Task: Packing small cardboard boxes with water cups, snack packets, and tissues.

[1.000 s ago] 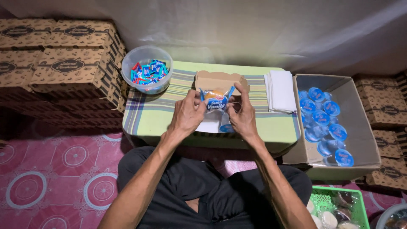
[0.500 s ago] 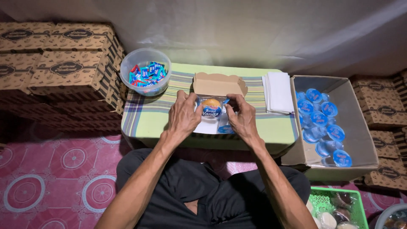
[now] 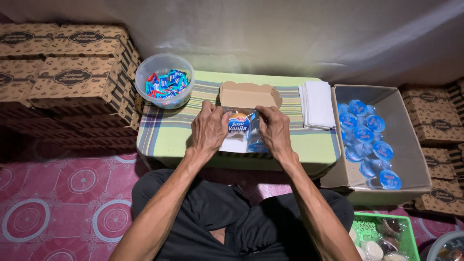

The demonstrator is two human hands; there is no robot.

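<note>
- Fingers of the left hand (image 3: 209, 129) and right hand (image 3: 274, 131) are curling closed around a clear plastic packet with a blue label (image 3: 240, 124), pressing it into the open brown cardboard box (image 3: 249, 94).
- The box is sitting on a green striped cloth-covered table (image 3: 164, 140).
- A round clear tub of blue sachets (image 3: 164, 87) is standing left; a stack of white napkins (image 3: 317, 104) and a cardboard carton of blue-lidded cups (image 3: 408, 159) are lying right.

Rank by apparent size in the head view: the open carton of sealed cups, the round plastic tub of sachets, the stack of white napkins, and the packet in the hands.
1. Open carton, clearly largest.
2. Plastic tub and napkins look much alike; no firm order.
3. Packet, smallest, though the left hand and right hand partly cover it.
</note>
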